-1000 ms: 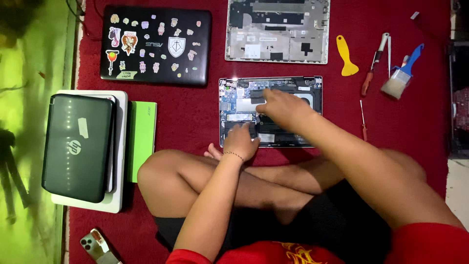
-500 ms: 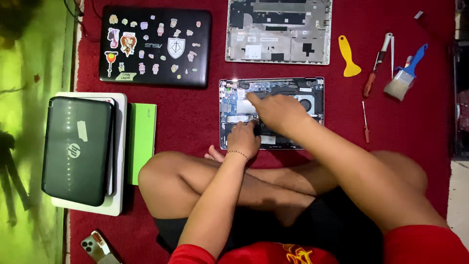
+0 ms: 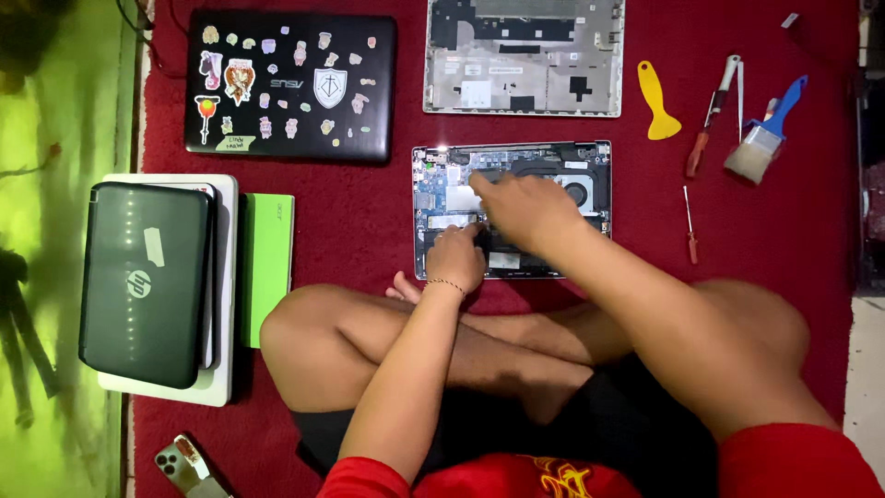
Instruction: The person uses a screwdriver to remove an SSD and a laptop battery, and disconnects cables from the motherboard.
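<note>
While bent over the opened laptop base (image 3: 513,208) on the red carpet (image 3: 369,221): left hand (image 3: 455,258) curled at its near edge, fingers pressed together; right hand (image 3: 525,208) flat over boards inside, fingers spread. Shifted slightly leftward since before.

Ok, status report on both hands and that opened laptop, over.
Both hands on opened laptop: left hand lower centre, right hand mid-board. Grasp unclear. Nothing obstructing.
</note>
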